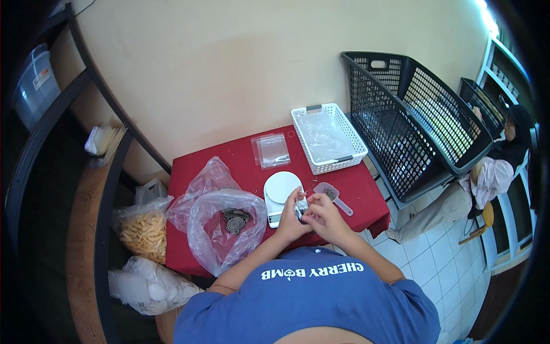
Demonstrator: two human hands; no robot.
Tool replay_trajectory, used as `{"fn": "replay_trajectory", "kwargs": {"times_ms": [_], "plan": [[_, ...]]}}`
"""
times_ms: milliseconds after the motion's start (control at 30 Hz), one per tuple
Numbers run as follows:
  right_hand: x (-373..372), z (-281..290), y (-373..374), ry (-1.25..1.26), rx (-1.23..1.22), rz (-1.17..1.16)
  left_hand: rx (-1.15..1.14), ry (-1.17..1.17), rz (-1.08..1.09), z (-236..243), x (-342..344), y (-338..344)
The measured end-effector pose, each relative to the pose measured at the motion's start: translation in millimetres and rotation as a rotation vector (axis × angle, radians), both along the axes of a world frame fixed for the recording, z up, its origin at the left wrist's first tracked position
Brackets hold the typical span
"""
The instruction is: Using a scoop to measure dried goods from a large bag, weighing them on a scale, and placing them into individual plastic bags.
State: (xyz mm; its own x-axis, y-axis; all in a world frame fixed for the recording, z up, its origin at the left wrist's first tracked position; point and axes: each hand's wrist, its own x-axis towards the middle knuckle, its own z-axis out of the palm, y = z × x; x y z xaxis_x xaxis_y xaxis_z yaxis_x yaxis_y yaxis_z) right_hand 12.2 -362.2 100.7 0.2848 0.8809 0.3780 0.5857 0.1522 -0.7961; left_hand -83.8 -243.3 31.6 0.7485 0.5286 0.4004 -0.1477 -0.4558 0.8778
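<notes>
Close together at the table's front edge, my left hand [291, 222] and my right hand [328, 220] both have their fingers closed on a small clear plastic bag [301, 205]. Something dark shows low in it, but the fingers cover most of it. Just beyond my left hand stands a white kitchen scale [282, 188] with a round pan. A clear plastic scoop [341, 205] holding small dark bits lies past my right hand. To the left, a large open plastic bag [201, 232] contains several dark spiral coils [235, 221].
Flat clear bags [271, 151] lie on the red-covered table [243, 172]. A white basket [349, 164] with clear plastic inside is at the back right. Black crates [395, 143] and a seated person [492, 175] are farther right. Filled bags [143, 235] and dark shelving [117, 172] flank the left side.
</notes>
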Motion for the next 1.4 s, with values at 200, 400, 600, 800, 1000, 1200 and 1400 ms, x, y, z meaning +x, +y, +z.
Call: {"fn": "replay_trajectory", "kwargs": {"times_ms": [200, 400, 600, 800, 1000, 1200, 1400], "plan": [[39.6, -26.1, -17.6, -0.071, 0.016, -0.208, 0.014, -0.023, 0.019, -1.9, -10.1, -12.4], [81.6, -78.4, -28.8, -0.285, -0.574, -0.553, 0.025, 0.006, 0.009, 16.1, -20.0, -14.1], [93.8, -84.7, -24.4, -0.413, -0.529, -0.602, -0.011, -0.006, 0.024, 5.1, -13.8, -18.2], [118.8, -21.5, -31.6, -0.403, -0.062, -0.393, -0.094, 0.190, -0.006, 16.7, -12.2, -12.0], [91.3, 75.9, -28.6, -0.740, -0.126, -0.211, -0.018, 0.206, 0.012, 18.2, -3.6, -9.5], [56.2, 96.7, -17.7, -1.307, -0.037, -0.085, 0.083, 0.167, -0.011, 20.2, 2.9, -4.9], [76.8, 91.1, -13.7, -0.880, -0.173, -0.313, 0.074, 0.108, 0.029, 13.2, -2.4, 4.7]]}}
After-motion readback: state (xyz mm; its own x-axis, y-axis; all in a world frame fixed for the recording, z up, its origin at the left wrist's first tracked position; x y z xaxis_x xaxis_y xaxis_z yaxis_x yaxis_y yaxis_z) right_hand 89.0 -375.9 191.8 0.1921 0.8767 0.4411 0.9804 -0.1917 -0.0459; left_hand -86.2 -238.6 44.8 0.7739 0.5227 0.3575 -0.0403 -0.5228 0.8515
